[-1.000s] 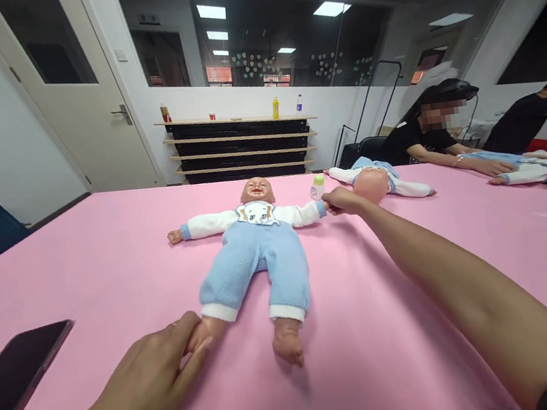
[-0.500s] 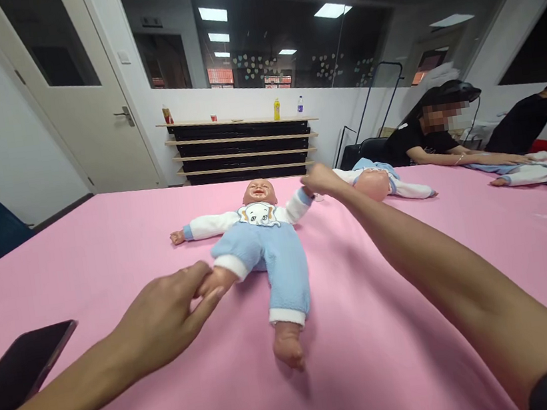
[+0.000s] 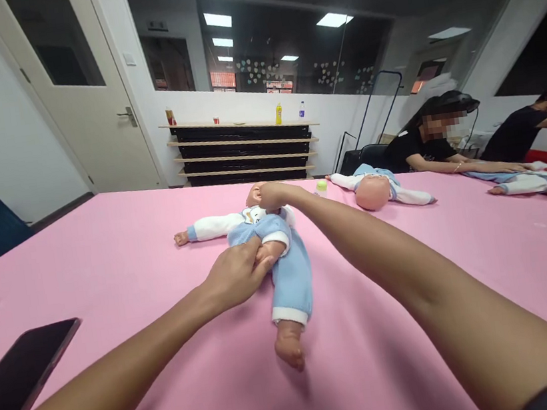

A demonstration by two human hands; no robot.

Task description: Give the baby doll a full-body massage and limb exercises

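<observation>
A baby doll (image 3: 292, 270) in a white top and light blue trousers lies on its back, feet towards me. Its bent leg is folded up over its belly, with my left hand (image 3: 236, 272) closed around the bare foot (image 3: 270, 251). My right hand (image 3: 275, 195) is closed on the doll's hand, which it mostly hides, in front of the doll's face and chest. The doll's other leg lies straight, foot (image 3: 290, 345) pointing at me. Its other arm (image 3: 213, 227) stretches out to the left on the pink tabletop (image 3: 177, 392).
A phone (image 3: 27, 365) lies at the near left. Behind my right forearm stands a bottle with a green cap (image 3: 321, 188). Another doll (image 3: 373, 190) lies at the far right, where two people sit handling dolls. A shelf (image 3: 240, 143) stands against the wall.
My left hand has pushed the doll's foot up and right, folding the leg over its belly. My right hand has brought the doll's arm inward to the left, uncovering the green-capped bottle.
</observation>
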